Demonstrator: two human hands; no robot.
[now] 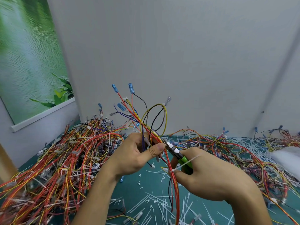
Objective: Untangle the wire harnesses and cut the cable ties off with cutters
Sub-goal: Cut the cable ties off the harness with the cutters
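Note:
My left hand [138, 156] pinches a wire harness [151, 120] of red, yellow, black and purple wires, whose blue-sleeved terminals fan upward. My right hand [211, 174] grips green-handled cutters [177, 154], their jaws pointing up-left against the bundle just beside my left thumb. A white cable tie [186, 163] still wraps the bundle below the cutters, its tail lying across my right fingers. The harness hangs down between my forearms.
A big heap of tangled harnesses [65, 159] covers the green mat [141, 179] on the left; more wires [243, 151] spread along the right. Several cut white ties [154, 202] litter the mat in front. Grey walls close the back, and a white object [287, 158] lies at right.

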